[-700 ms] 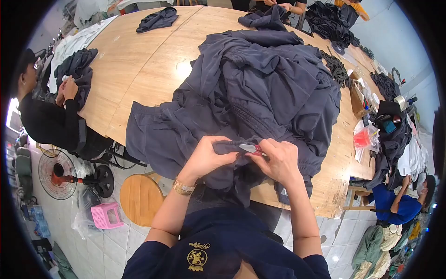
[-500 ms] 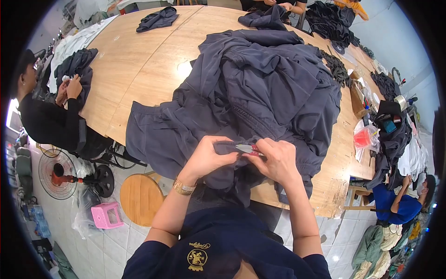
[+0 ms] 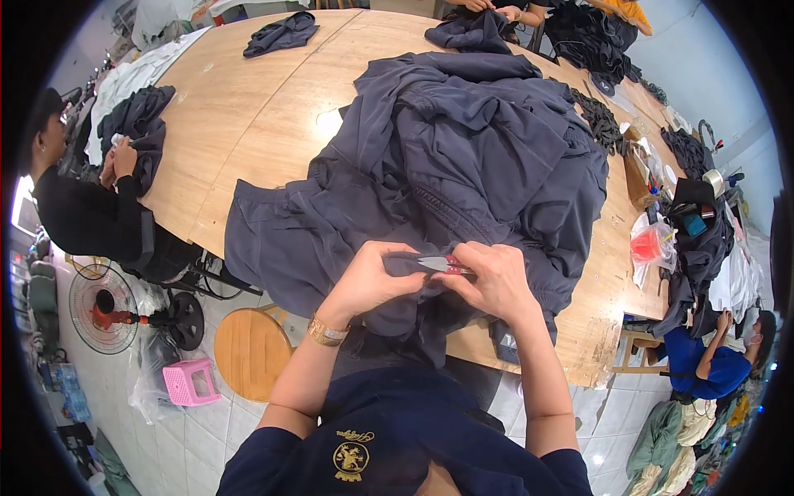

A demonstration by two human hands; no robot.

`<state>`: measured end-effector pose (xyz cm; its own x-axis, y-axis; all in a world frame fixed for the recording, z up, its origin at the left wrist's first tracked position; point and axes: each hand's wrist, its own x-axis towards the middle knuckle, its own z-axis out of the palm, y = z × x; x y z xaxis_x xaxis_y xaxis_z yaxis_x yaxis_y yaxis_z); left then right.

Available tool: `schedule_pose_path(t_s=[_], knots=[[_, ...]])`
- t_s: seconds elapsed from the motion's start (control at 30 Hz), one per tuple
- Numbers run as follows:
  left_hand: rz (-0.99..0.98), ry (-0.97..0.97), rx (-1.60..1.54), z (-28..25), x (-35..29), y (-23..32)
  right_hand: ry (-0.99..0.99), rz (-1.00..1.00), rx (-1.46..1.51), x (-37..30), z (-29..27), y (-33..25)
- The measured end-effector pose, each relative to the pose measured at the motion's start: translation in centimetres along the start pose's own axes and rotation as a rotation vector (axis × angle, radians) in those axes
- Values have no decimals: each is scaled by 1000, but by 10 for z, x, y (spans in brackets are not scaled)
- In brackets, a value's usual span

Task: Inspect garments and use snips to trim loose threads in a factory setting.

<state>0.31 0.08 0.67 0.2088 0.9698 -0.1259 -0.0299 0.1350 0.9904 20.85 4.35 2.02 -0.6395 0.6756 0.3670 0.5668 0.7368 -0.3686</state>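
Note:
A large heap of dark grey garments (image 3: 488, 149) lies on the table in front of me, with gathered elastic seams showing on several pieces. My left hand (image 3: 372, 281) pinches a folded edge of this cloth between thumb and fingers near the table's front edge. Just to its right, my right hand (image 3: 496, 281) is closed round a small pair of thread snips (image 3: 433, 263) with red handles. Their pale metal blades point left along the pinched edge. Whether the blades touch a thread is too small to tell.
Beyond the heap stretches the wooden table (image 3: 240, 91). A wooden stool (image 3: 251, 354), a pink plastic stool (image 3: 190, 382) and a fan (image 3: 104, 306) stand at the left. Co-workers sit left, far and right. A clear bag with something red (image 3: 652, 246) lies at the right.
The snips have turned slightly in my right hand, so more of the blades shows. My left hand keeps nearly the same place on the cloth. The left co-worker's hands have shifted a little.

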Motion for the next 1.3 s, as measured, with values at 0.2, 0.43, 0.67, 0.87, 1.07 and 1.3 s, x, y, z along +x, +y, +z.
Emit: schedule_pose_path(t_s=[0.2, 0.43, 0.67, 0.87, 1.07, 1.3], knots=[[5, 3, 62, 2, 0, 2, -9, -30, -6, 2, -2, 1], [1, -12, 12, 1, 1, -5, 12, 76, 157, -3, 5, 5], [-89, 447, -1187, -50, 34, -70, 400, 607, 952, -35, 34, 17], [-127, 642, -1298, -56, 29, -81, 252, 595, 343, -89, 84, -17], [-41, 685, -1405, -50, 38, -74, 163, 584, 353, -107, 112, -23], [-33, 114, -1256, -54, 19, -63, 825, 721, 1493, -48, 33, 9]])
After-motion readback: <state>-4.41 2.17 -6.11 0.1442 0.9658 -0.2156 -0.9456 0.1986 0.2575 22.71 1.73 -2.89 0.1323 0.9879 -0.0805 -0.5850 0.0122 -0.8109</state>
